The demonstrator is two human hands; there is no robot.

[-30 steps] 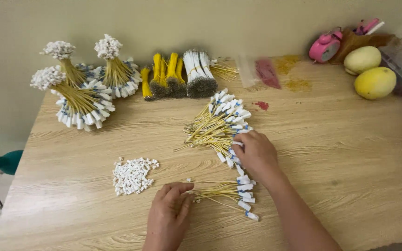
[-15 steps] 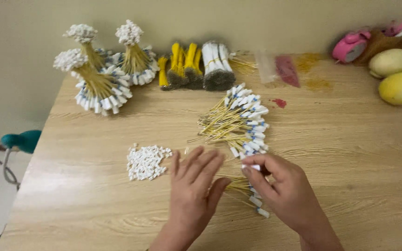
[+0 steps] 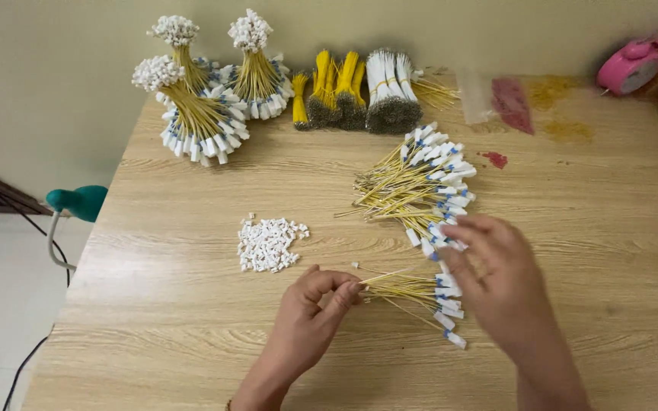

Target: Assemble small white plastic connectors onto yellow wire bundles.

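Hands are working low over the near part of the wooden table. The left hand is curling palm-down, its thumb and fingers closing in a pinch on the bare tips of a small fan of thin yellow wires lying flat just beside it. The right hand is hovering loosely spread over the other end of that fan, where white tags with blue marks are sitting; it looks blurred, and whether it is touching the tags I cannot tell.

Judging by their look, these wires are very light, springy and thin, likely slipping and splaying when taken singly; pinching them as a gathered bunch near the bare ends, as the left hand is doing, seems the surest hold, with the tagged ends offering a broader spot to steady.

Just beyond the left hand a little heap of small white connector housings is lying, loose and easily scattered. Beyond the right hand a larger loose pile of tagged yellow wires is spreading out. Farther back, finished bundles are standing upright on flared tags, beside bound bunches of yellow and white wire. A pink object is sitting at the far right.
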